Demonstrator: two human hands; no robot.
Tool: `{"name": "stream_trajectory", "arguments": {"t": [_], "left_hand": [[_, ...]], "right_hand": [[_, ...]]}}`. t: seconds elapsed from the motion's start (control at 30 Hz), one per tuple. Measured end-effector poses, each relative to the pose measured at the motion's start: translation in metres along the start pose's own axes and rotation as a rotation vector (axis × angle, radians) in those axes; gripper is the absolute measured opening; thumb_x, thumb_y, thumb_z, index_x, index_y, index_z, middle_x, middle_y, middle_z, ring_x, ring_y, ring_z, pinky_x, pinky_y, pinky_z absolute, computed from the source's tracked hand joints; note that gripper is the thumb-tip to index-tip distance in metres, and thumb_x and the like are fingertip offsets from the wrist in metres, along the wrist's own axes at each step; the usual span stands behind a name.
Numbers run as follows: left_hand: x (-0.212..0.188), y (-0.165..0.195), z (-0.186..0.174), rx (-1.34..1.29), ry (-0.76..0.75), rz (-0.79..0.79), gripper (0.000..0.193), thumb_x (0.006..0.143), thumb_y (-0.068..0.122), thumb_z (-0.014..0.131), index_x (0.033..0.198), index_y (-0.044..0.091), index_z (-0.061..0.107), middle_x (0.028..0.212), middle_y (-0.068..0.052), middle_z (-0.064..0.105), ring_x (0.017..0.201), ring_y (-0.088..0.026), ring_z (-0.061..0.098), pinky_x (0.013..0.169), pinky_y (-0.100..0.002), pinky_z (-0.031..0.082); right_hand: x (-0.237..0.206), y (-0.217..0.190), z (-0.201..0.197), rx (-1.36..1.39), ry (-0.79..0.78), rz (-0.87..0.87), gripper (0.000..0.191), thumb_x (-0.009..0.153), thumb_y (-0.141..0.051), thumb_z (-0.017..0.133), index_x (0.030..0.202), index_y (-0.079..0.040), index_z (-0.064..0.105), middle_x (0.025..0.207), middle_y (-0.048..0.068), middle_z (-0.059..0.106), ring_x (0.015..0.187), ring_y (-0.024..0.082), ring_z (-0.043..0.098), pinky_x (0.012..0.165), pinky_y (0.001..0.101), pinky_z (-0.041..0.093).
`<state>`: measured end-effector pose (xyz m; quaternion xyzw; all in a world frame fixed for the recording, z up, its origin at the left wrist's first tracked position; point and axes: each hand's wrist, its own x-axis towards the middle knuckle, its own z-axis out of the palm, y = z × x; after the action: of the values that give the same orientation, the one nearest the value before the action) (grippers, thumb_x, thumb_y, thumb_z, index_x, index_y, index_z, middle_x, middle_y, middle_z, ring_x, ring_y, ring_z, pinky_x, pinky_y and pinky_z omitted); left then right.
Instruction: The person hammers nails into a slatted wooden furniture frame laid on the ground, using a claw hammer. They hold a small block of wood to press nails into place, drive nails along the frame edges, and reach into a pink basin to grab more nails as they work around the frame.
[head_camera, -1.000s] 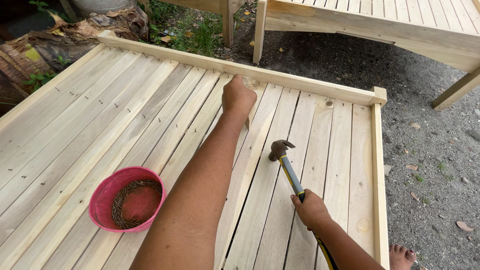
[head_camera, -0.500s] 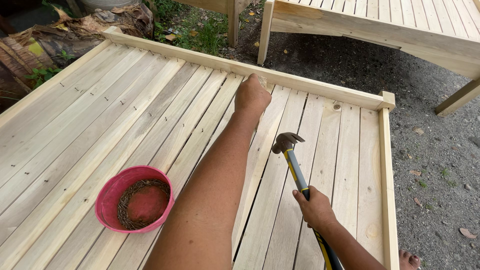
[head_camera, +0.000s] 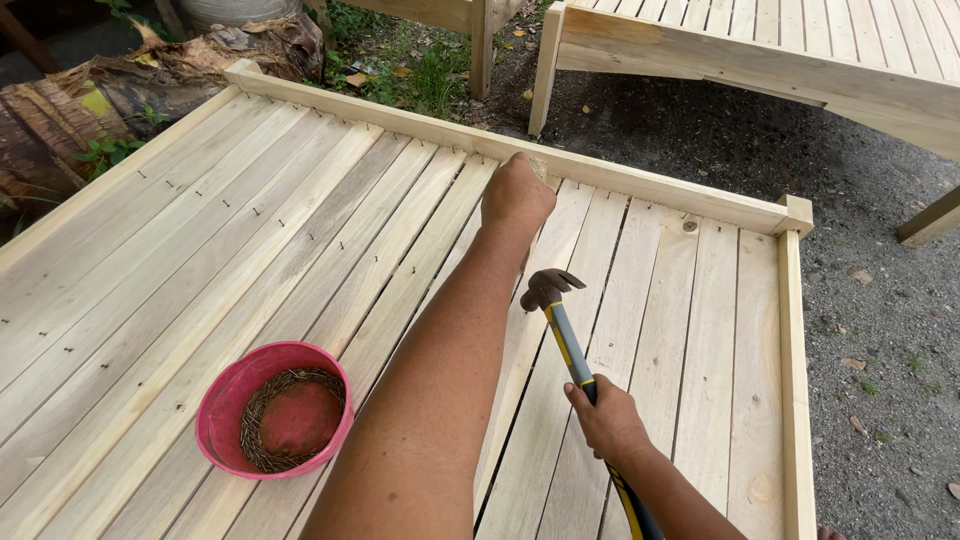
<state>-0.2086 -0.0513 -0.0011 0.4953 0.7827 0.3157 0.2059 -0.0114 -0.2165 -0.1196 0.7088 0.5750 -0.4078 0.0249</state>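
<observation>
Left hand (head_camera: 517, 197) closed at the far rail (head_camera: 640, 185), contents hidden | right hand (head_camera: 606, 420) gripping hammer (head_camera: 560, 325) handle, head raised | handle's long axis near-far; head just near-right of left hand | nail bowl (head_camera: 275, 410) near-left on slats (head_camera: 300, 250)

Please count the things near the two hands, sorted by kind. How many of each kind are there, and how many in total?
Hands: 2, the left hand stretched out on the slatted wooden platform, the right hand gripping the hammer
Claw hammer: 1
Pink bowl of nails: 1
Slatted wooden platform: 1
Total: 5
</observation>
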Motion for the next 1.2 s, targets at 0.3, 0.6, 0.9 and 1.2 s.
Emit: {"name": "stream_trajectory", "arguments": {"t": [0.3, 0.6, 0.9, 1.2], "left_hand": [[0.009, 0.009, 0.002, 0.025, -0.044, -0.014, 0.044, 0.089, 0.015, 0.069, 0.13, 0.004, 0.057, 0.13, -0.019, 0.065, 0.121, -0.03, 0.065, 0.104, -0.041, 0.053], [0.029, -0.006, -0.013, -0.006, -0.058, -0.078, 0.044, 0.089, 0.01, 0.069, 0.131, 0.006, 0.059, 0.133, -0.016, 0.065, 0.122, -0.027, 0.066, 0.108, -0.038, 0.052], [0.036, 0.0, -0.009, -0.012, -0.069, -0.099, 0.041, 0.091, 0.014, 0.067, 0.13, 0.007, 0.06, 0.133, -0.016, 0.065, 0.123, -0.027, 0.066, 0.107, -0.038, 0.052], [0.025, 0.003, 0.013, 0.04, -0.049, 0.102, 0.038, 0.089, 0.012, 0.066, 0.126, 0.002, 0.062, 0.129, -0.022, 0.067, 0.123, -0.033, 0.065, 0.106, -0.04, 0.052]], "right_hand": [[0.023, 0.014, 0.006, -0.092, 0.141, -0.244, 0.043, 0.102, -0.048, 0.057, 0.104, -0.005, 0.063, 0.069, 0.007, 0.064, 0.057, 0.015, 0.06, 0.061, 0.0364, 0.055], [0.013, 0.009, -0.015, 0.078, 0.188, -0.175, 0.043, 0.101, -0.05, 0.053, 0.109, -0.009, 0.06, 0.067, 0.009, 0.063, 0.052, 0.016, 0.058, 0.051, 0.035, 0.054], [0.026, 0.009, 0.006, -0.147, 0.096, -0.174, 0.041, 0.103, -0.048, 0.054, 0.102, -0.007, 0.061, 0.066, 0.005, 0.063, 0.054, 0.014, 0.06, 0.057, 0.0358, 0.053], [0.016, 0.007, -0.013, -0.019, 0.092, -0.123, 0.042, 0.104, -0.047, 0.053, 0.104, -0.006, 0.061, 0.068, 0.009, 0.061, 0.057, 0.018, 0.056, 0.063, 0.0427, 0.058]]}}
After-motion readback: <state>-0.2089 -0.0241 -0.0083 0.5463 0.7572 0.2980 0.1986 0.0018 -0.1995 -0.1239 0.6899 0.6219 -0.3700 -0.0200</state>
